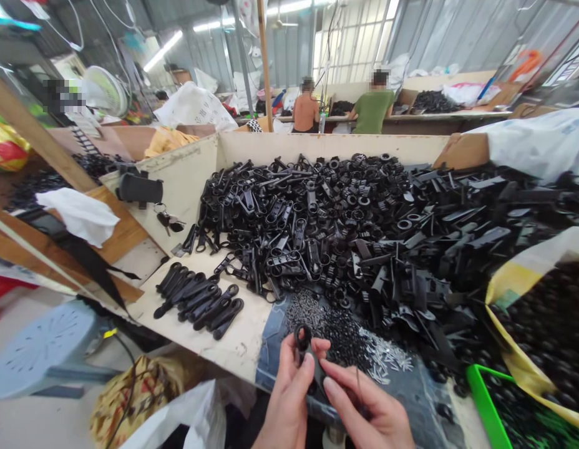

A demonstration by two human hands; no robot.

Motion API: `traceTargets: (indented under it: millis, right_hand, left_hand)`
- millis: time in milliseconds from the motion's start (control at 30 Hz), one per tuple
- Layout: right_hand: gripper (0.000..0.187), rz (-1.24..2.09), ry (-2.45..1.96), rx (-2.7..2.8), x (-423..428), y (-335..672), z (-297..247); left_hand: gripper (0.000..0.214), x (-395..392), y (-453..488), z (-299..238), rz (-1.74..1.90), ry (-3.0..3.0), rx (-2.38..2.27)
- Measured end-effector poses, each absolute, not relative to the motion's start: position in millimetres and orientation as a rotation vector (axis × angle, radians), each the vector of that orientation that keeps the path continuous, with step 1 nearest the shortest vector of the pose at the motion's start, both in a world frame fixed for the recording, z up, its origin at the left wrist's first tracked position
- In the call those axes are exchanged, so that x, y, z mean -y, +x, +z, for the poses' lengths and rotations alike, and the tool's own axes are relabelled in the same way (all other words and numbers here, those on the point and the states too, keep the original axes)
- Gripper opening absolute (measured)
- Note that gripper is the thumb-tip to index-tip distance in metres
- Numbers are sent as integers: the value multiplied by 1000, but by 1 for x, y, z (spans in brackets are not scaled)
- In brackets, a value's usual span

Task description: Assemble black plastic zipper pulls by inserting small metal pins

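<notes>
My left hand (292,390) is closed around a black plastic handle part (304,340) with a ring at its upper end. My right hand (364,399) pinches the lower end of the same part, thumb and fingers pressed against it. Just beyond my hands lie small dark grey pieces (306,312) and shiny silver pins (385,355) on a blue-grey mat (271,349). To the left, several similar black handle parts (198,296) lie side by side in a row. The lower end of the held part is partly hidden by my fingers.
A large heap of black plastic parts (317,218) fills the table. At right stand a green tray (488,399) and a yellow-edged sack (509,305) of dark round pieces. Keys (170,221) hang on the left board. A blue stool (46,343) stands lower left. Two people sit far back.
</notes>
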State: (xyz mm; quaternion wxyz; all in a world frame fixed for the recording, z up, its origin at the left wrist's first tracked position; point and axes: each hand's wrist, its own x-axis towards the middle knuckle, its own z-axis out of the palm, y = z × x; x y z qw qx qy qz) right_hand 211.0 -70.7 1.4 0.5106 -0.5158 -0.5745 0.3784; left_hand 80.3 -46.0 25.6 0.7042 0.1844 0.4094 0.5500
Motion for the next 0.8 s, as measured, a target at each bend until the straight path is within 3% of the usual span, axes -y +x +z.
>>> traceTargets:
  millis: [200,800]
  right_hand:
    - [27,891,-1316,1102,76,189,-9]
    - [23,804,-1298,1076,80,189,-5]
  left_hand:
    - [46,50,90,22,1272,358,-859]
    - [47,49,94,24,1291,290,-811]
